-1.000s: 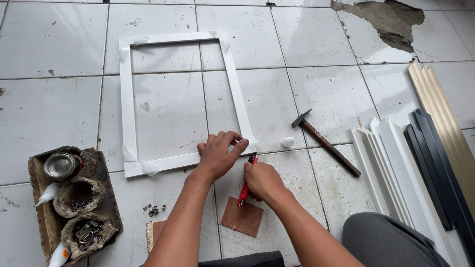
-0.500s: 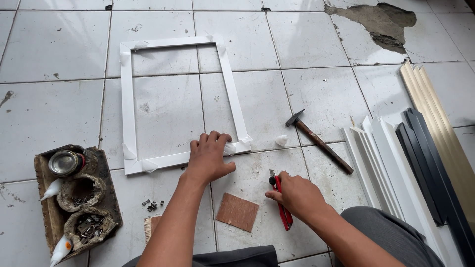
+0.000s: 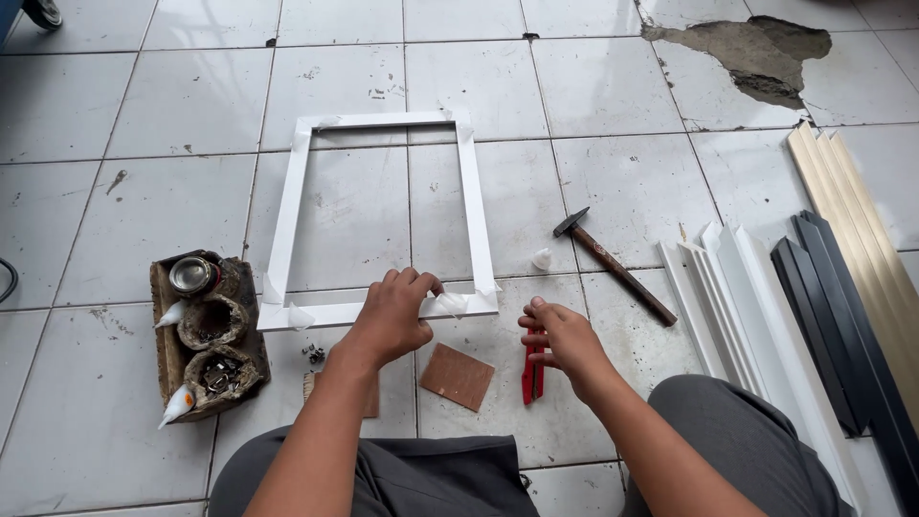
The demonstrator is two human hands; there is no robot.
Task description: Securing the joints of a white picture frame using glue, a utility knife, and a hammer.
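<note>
Illumination is bright, even and diffuse, consistent with daylight. The glossy floor tiles (image 3: 622, 77) carry a pale sheen, strongest toward 12 o'clock. Shadows are short and soft, as beneath the hammer (image 3: 613, 263) at 3 o'clock. Focus is sharp across the field with no motion blur. Tile joints bow slightly at the edges, indicating wide-angle distortion.

Both bare forearms reach forward from the bottom edge. The left hand (image 3: 391, 321) lies palm down, its fingers (image 3: 414, 281) curled forward and pressing at the tips. The right hand (image 3: 563, 340) sits lower and close to it, knuckles up, fingers bent in a closed grip.
</note>
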